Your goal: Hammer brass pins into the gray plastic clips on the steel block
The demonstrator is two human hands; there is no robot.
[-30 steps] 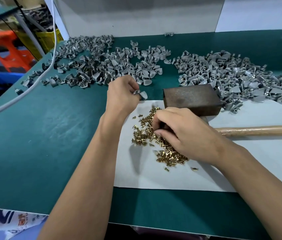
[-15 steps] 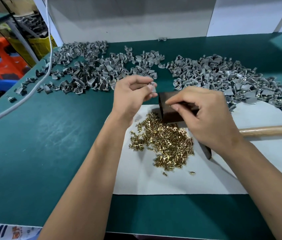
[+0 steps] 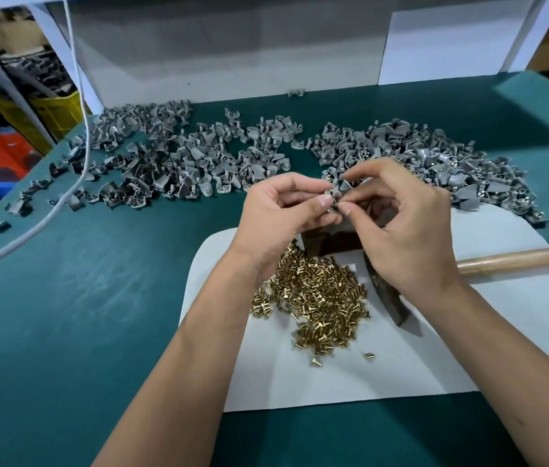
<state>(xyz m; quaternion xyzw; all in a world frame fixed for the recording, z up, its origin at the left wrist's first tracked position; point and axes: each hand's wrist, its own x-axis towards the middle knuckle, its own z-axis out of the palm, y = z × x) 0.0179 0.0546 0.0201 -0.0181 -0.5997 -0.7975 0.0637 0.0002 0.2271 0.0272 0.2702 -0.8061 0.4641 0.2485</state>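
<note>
Table (image 3: 64,315) carries a white sheet (image 3: 401,372), two clip heaps (image 3: 178,163) at the far side, a block (image 3: 330,242), a hammer (image 3: 519,257) and a pin pile (image 3: 317,298). Left hand (image 3: 276,214) and right hand (image 3: 401,224) together pinch one clip (image 3: 335,192) above the block; whether a pin is held cannot be told.

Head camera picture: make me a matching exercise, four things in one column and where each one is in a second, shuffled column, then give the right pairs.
Things:
1. brass pins
2. hammer handle
3. gray clip
4. white cable

Places:
A. pinched between the left hand and right hand
B. hanging down at the far left over the green table
C. heaped on the white sheet, in front of the steel block
D. lying on the sheet's right side, running out of frame

Pairs: 1-C, 2-D, 3-A, 4-B
</note>
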